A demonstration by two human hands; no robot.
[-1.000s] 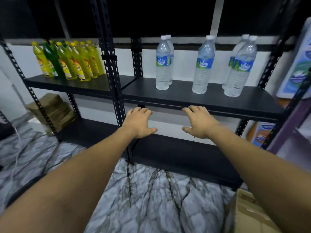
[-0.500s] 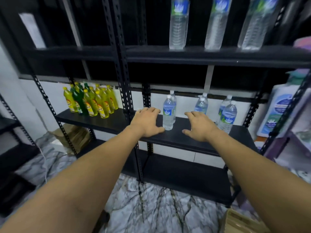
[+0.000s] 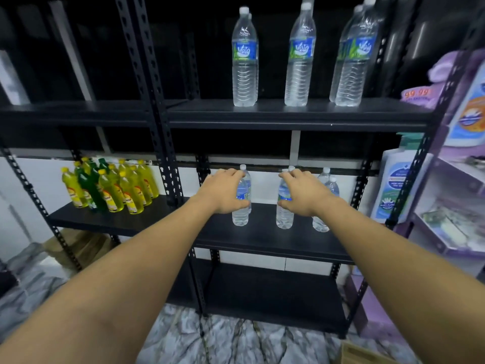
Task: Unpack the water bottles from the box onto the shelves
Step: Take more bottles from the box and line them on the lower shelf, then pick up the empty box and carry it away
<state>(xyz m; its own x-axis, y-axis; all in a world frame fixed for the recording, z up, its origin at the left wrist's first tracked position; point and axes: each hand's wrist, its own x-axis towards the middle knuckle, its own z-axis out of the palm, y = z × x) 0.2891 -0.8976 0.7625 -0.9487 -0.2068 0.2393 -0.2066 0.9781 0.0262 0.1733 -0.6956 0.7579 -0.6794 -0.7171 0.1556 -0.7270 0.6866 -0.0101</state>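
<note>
Clear water bottles with blue-green labels stand upright on a black metal rack. Several tall ones (image 3: 299,61) are on the upper shelf (image 3: 288,116). Several smaller-looking ones (image 3: 284,218) stand on the middle shelf (image 3: 262,240). My left hand (image 3: 225,191) and my right hand (image 3: 301,194) are stretched out, palms down, fingers relaxed, holding nothing. They overlap the middle-shelf bottles in view; contact cannot be told. A corner of the cardboard box (image 3: 362,354) shows at the bottom right.
Yellow and green bottles (image 3: 112,190) crowd the left rack's middle shelf. A purple rack (image 3: 456,179) with large white detergent bottles (image 3: 396,190) stands at the right. The black bottom shelf (image 3: 262,292) sits above a marble floor. Brown packages (image 3: 84,248) lie low at the left.
The view has risen and pulled back: the upper shelf with its tall bottles now shows in full. Both hands rose with it and stay empty, now level with the middle-shelf bottles.
</note>
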